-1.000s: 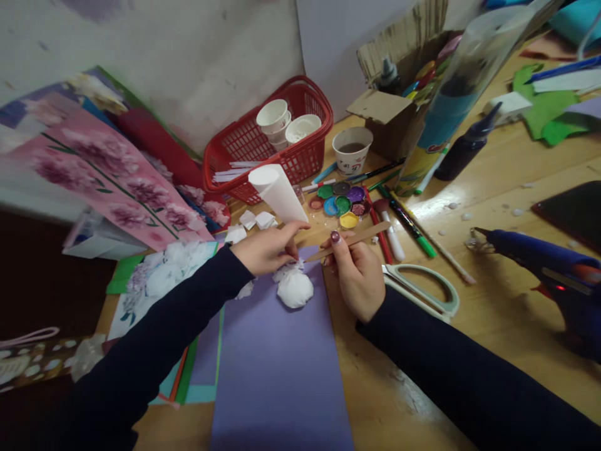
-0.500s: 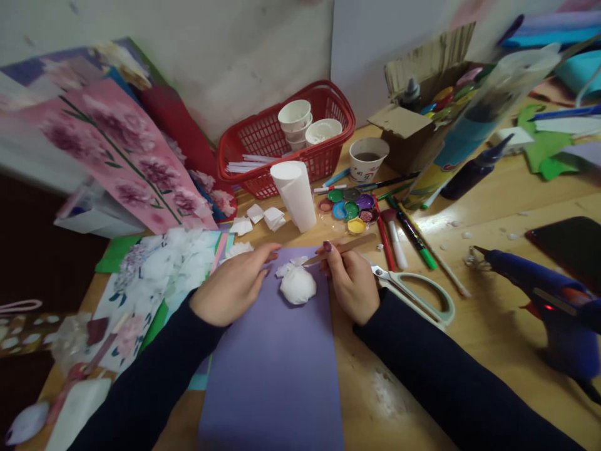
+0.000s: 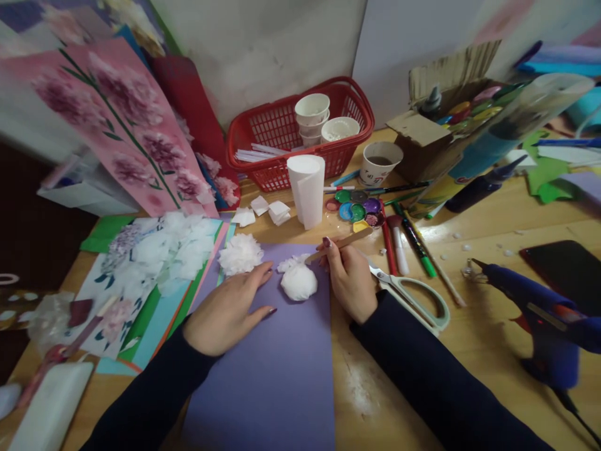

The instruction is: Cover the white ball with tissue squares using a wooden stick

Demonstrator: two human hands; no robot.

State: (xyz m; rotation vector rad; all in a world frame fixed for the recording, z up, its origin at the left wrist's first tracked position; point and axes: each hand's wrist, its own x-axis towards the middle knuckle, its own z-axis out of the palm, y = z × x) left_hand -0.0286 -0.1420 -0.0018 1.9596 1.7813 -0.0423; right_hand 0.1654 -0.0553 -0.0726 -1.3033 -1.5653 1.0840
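A wooden craft stick [image 3: 357,238] is pinched in my right hand [image 3: 350,280], its tip touching or close to the ruffled top of a round white tissue-wrapped bundle [image 3: 299,282]. That bundle lies on a sheet of purple paper [image 3: 263,382]. My left hand [image 3: 230,312] rests at the sheet's left side, thumb and fingers apart, with nothing in it. Just beyond its fingertips sits a fluffy white paper flower [image 3: 241,254]. Scissors [image 3: 416,300] with pale handles lie beside my right wrist, their blades partly hidden by the hand.
Behind stand a white paper roll [image 3: 306,194], a red basket [image 3: 244,138] with cups and a cup of dark liquid [image 3: 380,161]. Paint pots [image 3: 345,211] and markers [image 3: 416,244] lie right of centre. A glue gun [image 3: 539,307] with a lit red light is at right, decorated papers [image 3: 157,260] at left.
My left hand has drawn back toward me and spread its thumb, uncovering more of the fluffy flower. My right hand keeps the stick at the bundle. The whole view has shifted slightly.
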